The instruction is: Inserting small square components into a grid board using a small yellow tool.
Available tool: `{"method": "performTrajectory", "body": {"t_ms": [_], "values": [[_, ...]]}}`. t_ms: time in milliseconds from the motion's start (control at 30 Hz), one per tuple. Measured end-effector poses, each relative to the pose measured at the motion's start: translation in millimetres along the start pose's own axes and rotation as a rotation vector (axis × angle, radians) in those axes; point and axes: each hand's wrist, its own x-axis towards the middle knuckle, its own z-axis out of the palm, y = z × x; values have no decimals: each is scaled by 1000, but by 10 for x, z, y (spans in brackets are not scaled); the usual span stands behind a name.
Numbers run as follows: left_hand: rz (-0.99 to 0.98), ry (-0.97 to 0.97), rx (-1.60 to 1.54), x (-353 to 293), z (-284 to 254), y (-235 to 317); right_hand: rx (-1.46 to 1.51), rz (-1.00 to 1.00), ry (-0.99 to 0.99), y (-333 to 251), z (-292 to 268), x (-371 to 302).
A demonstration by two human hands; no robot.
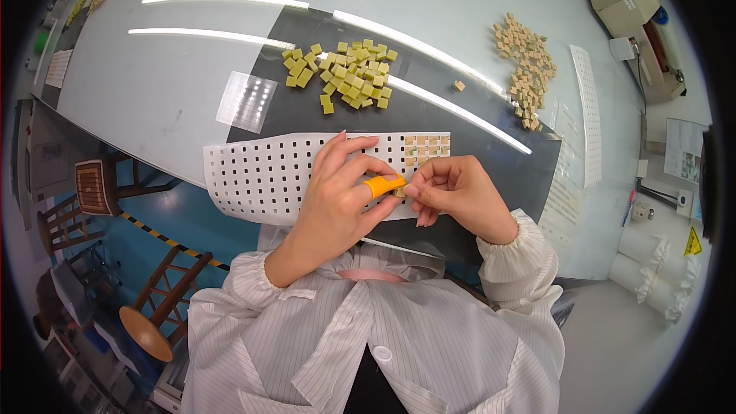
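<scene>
A small tan square piece (399, 192) was pinched between the fingertips of the right hand (460, 195), just over the near edge of the white perforated sheet (261, 176). The left hand (337, 199) lay flat on that sheet, its fingers spread and loose, grasping nothing; an orange finger cot (382, 185) covered its thumb tip, which touched the piece. At the sheet's far right corner, several holes already held tan squares (428, 146). The sheet rested on a dark mat (491, 146), its left part hanging past the table edge. Beyond the sheet, on the mat, sat a pile of greenish-yellow squares (349, 77). Farther right of the sheet lay a pile of tan squares (525, 61) and a narrow white perforated strip (586, 115). Left of the green pile lay a small clear sheet (247, 101).
</scene>
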Motion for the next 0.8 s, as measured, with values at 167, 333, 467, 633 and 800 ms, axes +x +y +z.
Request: {"method": "performTrajectory", "body": {"t_ms": [167,333,467,633,800], "values": [[3,-7,-1,-3,1,-5,10,2,-11,3,-7,1],[3,-9,-1,-8,5,-5,13,15,-8,-6,0,1],[-2,-9,0,-7,6,-4,7,9,-8,1,-4,8],[-2,-10,0,-2,3,0,2,15,2,2,-2,9],[-9,-10,0,-5,3,4,-10,5,13,1,16,11]]}}
